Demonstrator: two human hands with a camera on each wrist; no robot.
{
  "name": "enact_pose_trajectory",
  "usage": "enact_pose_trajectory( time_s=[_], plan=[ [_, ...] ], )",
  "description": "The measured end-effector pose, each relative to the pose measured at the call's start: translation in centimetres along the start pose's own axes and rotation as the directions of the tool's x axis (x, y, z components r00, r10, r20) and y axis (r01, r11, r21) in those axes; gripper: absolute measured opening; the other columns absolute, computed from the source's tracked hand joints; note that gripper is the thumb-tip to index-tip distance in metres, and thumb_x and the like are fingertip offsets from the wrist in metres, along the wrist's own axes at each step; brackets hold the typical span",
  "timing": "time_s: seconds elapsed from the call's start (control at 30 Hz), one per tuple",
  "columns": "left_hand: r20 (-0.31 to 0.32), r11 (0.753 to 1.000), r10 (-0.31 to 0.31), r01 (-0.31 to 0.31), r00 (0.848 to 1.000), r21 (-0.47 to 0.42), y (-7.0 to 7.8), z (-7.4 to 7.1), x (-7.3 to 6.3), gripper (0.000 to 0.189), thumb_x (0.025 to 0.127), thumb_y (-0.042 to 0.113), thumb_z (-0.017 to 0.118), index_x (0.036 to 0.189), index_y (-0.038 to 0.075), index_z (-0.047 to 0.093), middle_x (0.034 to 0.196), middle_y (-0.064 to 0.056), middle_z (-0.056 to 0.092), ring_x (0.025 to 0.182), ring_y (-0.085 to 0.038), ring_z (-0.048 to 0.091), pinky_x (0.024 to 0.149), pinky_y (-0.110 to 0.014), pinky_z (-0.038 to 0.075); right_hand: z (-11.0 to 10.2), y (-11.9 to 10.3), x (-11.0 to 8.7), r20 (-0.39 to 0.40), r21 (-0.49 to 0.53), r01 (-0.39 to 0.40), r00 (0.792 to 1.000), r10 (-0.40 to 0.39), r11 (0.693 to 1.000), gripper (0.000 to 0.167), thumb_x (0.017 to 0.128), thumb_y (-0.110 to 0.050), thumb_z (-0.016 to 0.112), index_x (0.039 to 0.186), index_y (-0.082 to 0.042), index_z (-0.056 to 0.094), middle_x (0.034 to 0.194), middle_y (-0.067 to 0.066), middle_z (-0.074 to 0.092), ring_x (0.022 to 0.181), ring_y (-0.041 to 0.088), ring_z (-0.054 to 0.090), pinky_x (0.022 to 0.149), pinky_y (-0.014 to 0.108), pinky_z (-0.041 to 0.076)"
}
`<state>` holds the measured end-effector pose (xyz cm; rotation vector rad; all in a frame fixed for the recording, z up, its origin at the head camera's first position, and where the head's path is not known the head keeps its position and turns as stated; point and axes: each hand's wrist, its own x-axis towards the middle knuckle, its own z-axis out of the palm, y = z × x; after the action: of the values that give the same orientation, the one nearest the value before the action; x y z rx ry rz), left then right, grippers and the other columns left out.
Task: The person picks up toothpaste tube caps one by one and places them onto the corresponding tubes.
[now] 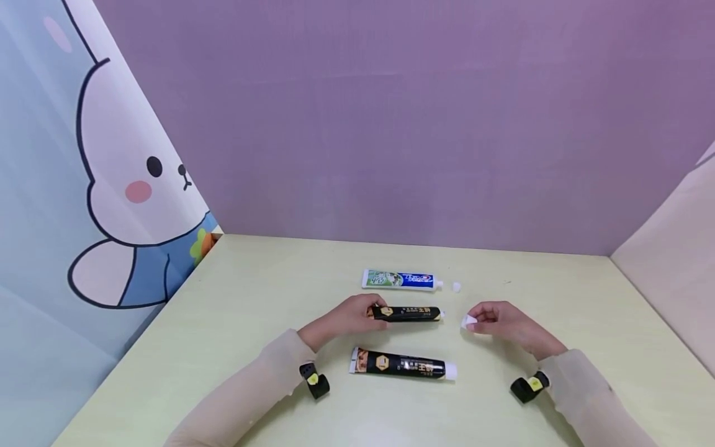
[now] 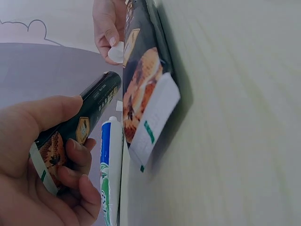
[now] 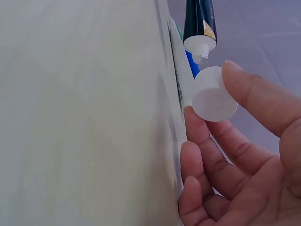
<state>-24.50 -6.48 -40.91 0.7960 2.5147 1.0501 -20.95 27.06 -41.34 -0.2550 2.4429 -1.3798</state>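
My left hand [image 1: 357,315] grips the flat end of a black toothpaste tube [image 1: 413,314], held between thumb and curled fingers. The tube's bare white nozzle [image 3: 201,52] points to the right, uncapped. In my right hand [image 1: 503,321] a white cap [image 3: 214,94] is pinched between thumb and fingers, a short way from the nozzle and apart from it. Nearer to me lies a second black toothpaste tube [image 1: 403,365] with its white cap on. Behind the held tube is a blue and green toothpaste tube [image 1: 399,280], open at its nozzle.
A small loose white cap [image 1: 456,287] sits just right of the blue and green tube. The pale table [image 1: 279,267] ends at a purple backdrop [image 1: 391,155]. On the left hangs a cloth with a cartoon rabbit [image 1: 134,174]. Both wrists wear black straps.
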Motion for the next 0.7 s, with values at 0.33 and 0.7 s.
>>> enact_pose_trajectory(
  time_s=[0.33, 0.7],
  plan=[
    [0.014, 0.999, 0.008, -0.008, 1.0, -0.05, 0.18, -0.18, -0.4, 0.032, 0.084, 0.028, 0.071, 0.109, 0.011, 0.06, 0.082, 0.002, 0.057, 0.061, -0.008, 0.048, 0.053, -0.023, 0.041, -0.06, 0.01, 0.12, 0.005, 0.037, 0.018, 1.0, -0.018, 0.999, 0.035, 0.084, -0.023, 0.072, 0.106, 0.002, 0.061, 0.093, 0.006, 0.064, 0.086, 0.017, 0.058, 0.077, 0.026, 0.047],
    [0.004, 0.997, 0.041, -0.04, 0.999, -0.059, 0.52, -0.2, -0.85, 0.035, 0.083, 0.029, 0.072, 0.11, 0.01, 0.061, 0.08, 0.002, 0.054, 0.066, -0.01, 0.046, 0.057, -0.024, 0.04, 0.65, -0.84, 0.01, -0.064, 0.003, 0.053, 0.997, -0.052, 0.999, 0.033, 0.082, -0.02, 0.074, 0.105, 0.0, 0.062, 0.095, 0.007, 0.064, 0.088, 0.018, 0.058, 0.075, 0.024, 0.049]
  ],
)
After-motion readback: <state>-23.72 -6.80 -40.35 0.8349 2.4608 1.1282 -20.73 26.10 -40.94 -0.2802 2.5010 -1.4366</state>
